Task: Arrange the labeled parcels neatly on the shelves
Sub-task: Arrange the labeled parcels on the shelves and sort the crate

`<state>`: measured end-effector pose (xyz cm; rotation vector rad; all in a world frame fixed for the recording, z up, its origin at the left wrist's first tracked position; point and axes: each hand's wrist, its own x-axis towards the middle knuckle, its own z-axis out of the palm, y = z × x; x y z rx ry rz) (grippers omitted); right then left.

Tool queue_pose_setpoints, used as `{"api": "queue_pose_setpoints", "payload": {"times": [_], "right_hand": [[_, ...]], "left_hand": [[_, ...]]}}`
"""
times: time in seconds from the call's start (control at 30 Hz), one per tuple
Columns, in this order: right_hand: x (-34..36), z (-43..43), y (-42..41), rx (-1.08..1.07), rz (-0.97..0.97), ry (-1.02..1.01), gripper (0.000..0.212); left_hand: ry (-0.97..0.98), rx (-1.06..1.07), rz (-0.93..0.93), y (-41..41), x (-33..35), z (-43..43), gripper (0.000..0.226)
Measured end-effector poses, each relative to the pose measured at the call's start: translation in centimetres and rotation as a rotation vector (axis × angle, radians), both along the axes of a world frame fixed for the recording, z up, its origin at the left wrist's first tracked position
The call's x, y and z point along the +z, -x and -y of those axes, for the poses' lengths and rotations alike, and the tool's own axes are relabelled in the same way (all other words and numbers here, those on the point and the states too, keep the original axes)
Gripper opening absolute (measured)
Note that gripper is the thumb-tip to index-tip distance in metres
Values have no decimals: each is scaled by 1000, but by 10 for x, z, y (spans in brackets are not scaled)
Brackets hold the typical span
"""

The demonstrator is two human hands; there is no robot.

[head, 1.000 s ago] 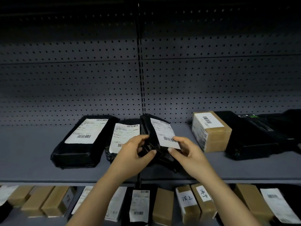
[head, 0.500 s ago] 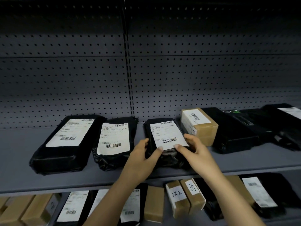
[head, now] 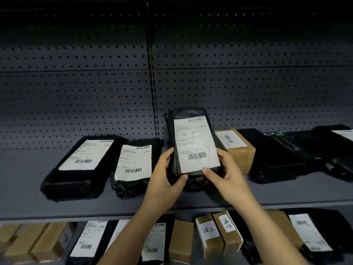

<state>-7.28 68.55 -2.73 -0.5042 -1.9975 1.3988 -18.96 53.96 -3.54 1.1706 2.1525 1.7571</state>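
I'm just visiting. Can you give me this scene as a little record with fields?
Held: black plastic-wrapped parcel with white barcode label, tilted up, label facing the camera
Left hand: grips its lower left side
Right hand: grips its lower right side
Left of it: large black labelled bag, smaller black labelled bag, flat on grey metal shelf
Right of it: brown cardboard box

Grey shelf bears labelled parcels

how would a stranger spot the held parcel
On the upper shelf, right of the back panel's slotted post, a black parcel stands tilted up between the left hand and right hand. The bag left of it lies flat; a brown box sits on its right.
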Motion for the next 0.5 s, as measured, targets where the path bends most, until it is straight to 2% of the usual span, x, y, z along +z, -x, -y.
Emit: {"api": "queue_pose_setpoints", "payload": {"times": [0.23, 0.5], "right_hand": [[27, 1, 2, 47, -270, -129, 65], [37, 4, -1, 98, -384, -163, 68]], "left_hand": [[-236, 7, -113, -5, 28, 1, 77], [-367, -6, -187, -11, 44, 2, 81]]}}
